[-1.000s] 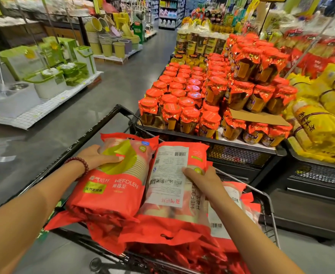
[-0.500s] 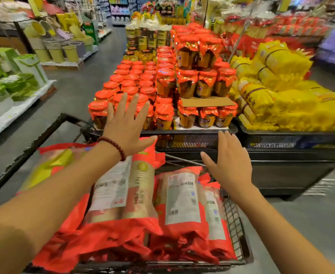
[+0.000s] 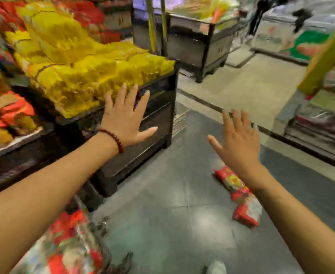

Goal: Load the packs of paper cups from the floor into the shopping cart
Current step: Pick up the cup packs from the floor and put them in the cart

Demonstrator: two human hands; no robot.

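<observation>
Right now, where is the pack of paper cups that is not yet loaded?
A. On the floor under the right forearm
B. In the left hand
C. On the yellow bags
A: the red pack lies on the grey floor, partly behind the right forearm; both hands are open and empty.

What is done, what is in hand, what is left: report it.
Done: red packs fill the cart at lower left. In hand: nothing; the left hand and right hand are open and empty. Left: at least one pack on the floor, partly hidden by the right arm.
</observation>
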